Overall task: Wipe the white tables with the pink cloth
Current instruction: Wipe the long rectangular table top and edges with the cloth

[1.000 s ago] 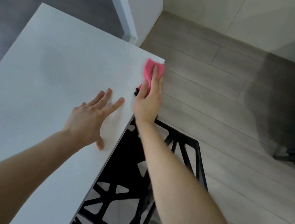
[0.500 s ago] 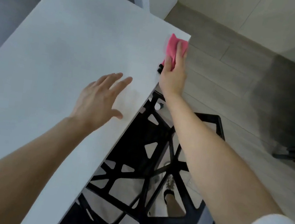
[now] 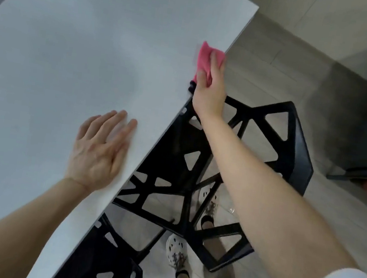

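Soft, even indoor light; faint sheen on the table (image 3: 72, 52). Motion blur on left hand (image 3: 99, 150) (fingers worst). Edges bow from wide lens.

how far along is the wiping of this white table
Done: unclear; the white rectangular tabletop shows no smears or wet streaks to judge by. In hand: the right hand holds the crumpled pink cloth against the table's right edge, short of the far corner, while the left hand lies flat nearby. Remaining: only this one table is in view.
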{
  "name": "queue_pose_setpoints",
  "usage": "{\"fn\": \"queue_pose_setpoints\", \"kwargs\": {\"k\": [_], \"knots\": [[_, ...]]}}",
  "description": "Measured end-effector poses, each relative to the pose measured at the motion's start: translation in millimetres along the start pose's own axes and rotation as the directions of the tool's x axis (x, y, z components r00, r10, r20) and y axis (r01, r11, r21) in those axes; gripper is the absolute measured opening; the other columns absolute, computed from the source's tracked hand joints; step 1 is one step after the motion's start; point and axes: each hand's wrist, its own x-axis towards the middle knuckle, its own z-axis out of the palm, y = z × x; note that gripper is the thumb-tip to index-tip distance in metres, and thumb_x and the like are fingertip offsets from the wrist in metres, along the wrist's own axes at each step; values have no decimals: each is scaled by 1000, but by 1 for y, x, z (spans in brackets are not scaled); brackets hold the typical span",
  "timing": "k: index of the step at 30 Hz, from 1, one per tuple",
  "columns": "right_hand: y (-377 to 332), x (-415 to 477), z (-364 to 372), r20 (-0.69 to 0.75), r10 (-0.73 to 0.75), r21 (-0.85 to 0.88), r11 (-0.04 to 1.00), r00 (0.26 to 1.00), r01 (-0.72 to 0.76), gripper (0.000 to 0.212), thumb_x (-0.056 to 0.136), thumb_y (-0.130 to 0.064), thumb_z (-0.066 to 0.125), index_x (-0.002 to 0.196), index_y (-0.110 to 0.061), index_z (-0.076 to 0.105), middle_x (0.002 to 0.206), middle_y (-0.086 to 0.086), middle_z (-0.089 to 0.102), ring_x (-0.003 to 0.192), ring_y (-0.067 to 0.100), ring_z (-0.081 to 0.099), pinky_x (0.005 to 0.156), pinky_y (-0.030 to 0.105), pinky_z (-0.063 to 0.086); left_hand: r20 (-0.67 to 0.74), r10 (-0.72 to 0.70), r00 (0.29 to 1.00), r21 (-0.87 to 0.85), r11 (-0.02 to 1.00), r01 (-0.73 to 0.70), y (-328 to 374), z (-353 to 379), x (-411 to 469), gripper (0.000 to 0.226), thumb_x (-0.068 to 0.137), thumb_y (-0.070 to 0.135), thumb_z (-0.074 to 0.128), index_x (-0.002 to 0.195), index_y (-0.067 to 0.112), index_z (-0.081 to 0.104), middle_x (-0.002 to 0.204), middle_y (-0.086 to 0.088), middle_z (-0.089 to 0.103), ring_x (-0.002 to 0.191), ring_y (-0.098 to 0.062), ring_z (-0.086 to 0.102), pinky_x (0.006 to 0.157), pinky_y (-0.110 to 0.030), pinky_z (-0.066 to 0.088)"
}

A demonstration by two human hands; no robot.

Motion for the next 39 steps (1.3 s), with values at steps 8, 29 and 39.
{"fn": "queue_pose_setpoints", "kwargs": {"k": [8, 29, 39], "knots": [[-1, -200, 69, -77, -4, 39, 999, 997, 7, 57, 115, -24, 52, 169, -31, 36, 183, -5, 7, 158, -11, 18, 120, 12, 34, -56, 3, 998, -4, 1000, -3, -4, 6, -3, 46, 109, 23, 51, 154, 18, 59, 162, -9, 52, 151, -33, 48, 122, -56, 36], [7, -121, 59, -78, -14, 75, 997, 997, 20, 55, 113, -32, 54, 167, -32, 42, 183, -3, 6, 161, 19, 34, 122, 27, 45, -46, 6, 999, 3, 1000, -5, -4, 2, -2, 47, 106, 18, 52, 152, 14, 60, 162, -10, 51, 152, -33, 47, 120, -58, 37], [4, -162, 70, -131, 20, 110, 994, 991, -5, 55, 114, -20, 55, 168, -26, 41, 183, -6, 7, 164, 7, 24, 126, 29, 40, -20, -2, 1000, 32, 999, 3, 0, 2, -2, 49, 105, 18, 50, 152, 12, 60, 163, -11, 50, 153, -33, 45, 120, -60, 37]]}}
